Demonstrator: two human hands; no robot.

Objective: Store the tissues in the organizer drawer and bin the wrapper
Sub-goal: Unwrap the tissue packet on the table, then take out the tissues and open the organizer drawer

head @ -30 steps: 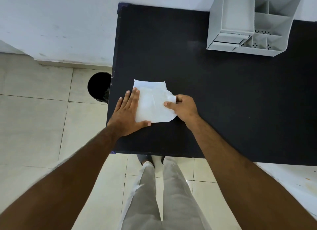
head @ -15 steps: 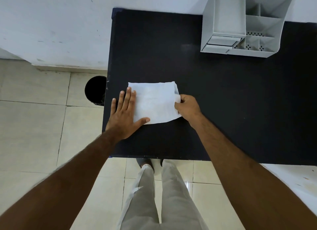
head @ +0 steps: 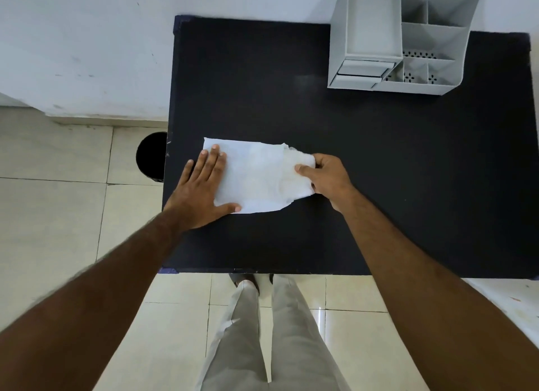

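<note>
On worktop [head: 379, 172]: left hand [head: 204, 186] spread flat on tissue [head: 256, 177], right hand [head: 326, 177] pinching its right edge. Hard pull likely tears thin sheet.

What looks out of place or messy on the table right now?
Only the tissue: its right end is bunched and crumpled in the right hand, while the left hand presses the other end flat.

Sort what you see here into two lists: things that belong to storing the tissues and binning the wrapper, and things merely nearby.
Belongs to the job:
tissue
left hand, flat on it
right hand, gripping its edge
grey organizer
black bin

Merely nearby:
black table
tiled floor
</note>
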